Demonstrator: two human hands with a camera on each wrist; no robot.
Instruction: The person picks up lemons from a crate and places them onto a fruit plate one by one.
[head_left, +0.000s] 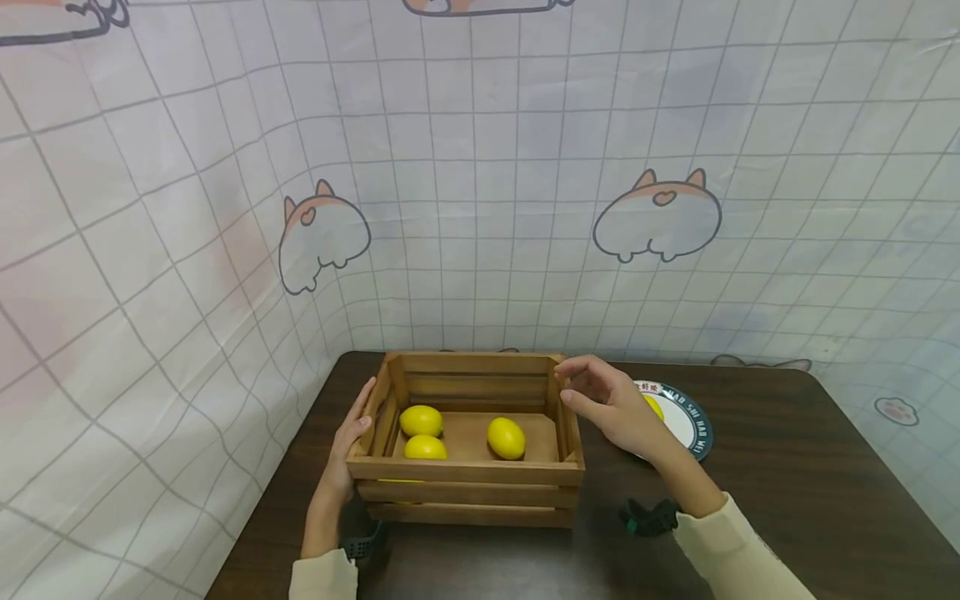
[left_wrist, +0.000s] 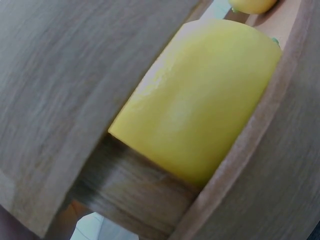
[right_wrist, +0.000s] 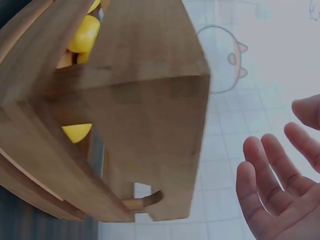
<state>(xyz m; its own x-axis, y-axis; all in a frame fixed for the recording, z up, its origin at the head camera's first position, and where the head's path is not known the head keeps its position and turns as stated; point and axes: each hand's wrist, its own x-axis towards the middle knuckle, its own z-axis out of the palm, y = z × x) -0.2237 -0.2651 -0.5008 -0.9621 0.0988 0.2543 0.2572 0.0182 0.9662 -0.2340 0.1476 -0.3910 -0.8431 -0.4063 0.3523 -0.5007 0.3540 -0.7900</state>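
Observation:
A slatted wooden crate point(head_left: 465, 471) stands on the table with several yellow lemons inside. Two lemons point(head_left: 422, 422) sit at its left, and another lemon point(head_left: 506, 438) lies right of centre. My left hand point(head_left: 347, 437) rests against the crate's left side, fingers fairly straight. Through the slats, the left wrist view shows a lemon point(left_wrist: 200, 100) up close. At the crate's top right corner is my right hand point(head_left: 603, 404), its fingers loosely bent. In the right wrist view that hand point(right_wrist: 280, 195) holds nothing and appears apart from the crate's wood point(right_wrist: 145, 130).
Behind my right wrist, a plate point(head_left: 701, 432) with a dark lettered rim bears a partly hidden yellow fruit point(head_left: 655, 407). Black straps point(head_left: 648, 517) show below my right wrist. The dark wooden table point(head_left: 787, 450) meets a grid-patterned cloth point(head_left: 480, 250) at the back.

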